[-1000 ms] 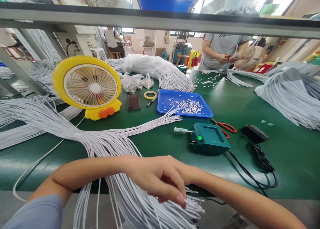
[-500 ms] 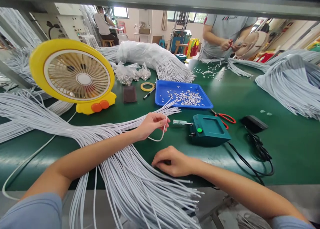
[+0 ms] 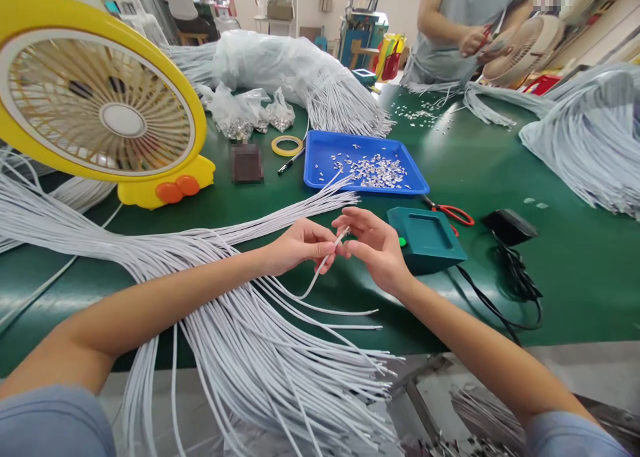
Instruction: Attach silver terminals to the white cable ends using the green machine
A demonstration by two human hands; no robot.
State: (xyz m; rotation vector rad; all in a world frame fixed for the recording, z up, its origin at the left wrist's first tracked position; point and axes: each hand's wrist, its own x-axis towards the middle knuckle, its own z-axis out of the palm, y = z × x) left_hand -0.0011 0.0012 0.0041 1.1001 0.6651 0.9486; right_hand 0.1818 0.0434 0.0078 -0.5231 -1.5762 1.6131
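Observation:
My left hand (image 3: 303, 245) pinches a single white cable (image 3: 313, 285) between thumb and fingers, close to its stripped end. That end points up and right toward my right hand (image 3: 374, 249), whose fingers are spread and curved around the tip without closing on it. Beneath my left forearm a large bundle of white cables (image 3: 240, 337) fans out toward the table's front edge. Another bunch of cable ends (image 3: 300, 212) reaches the blue tray (image 3: 313, 177), which carries many small metal pieces (image 3: 380, 172). My right hand partly hides the left side of a green machine (image 3: 433, 240).
A yellow fan (image 3: 200, 127) stands at the left. Red-handled scissors (image 3: 457, 214), a black adapter (image 3: 510, 227) and its cord lie to the right. Farther back are yellow tape (image 3: 287, 146), plastic bags (image 3: 240, 110) and wrapped cables (image 3: 270, 64). Across the table a person (image 3: 465, 30) works.
My right hand has risen from the table to the cable tip, its fingers spreading. My left hand still holds the cable. The view has shifted, so the far objects sit higher.

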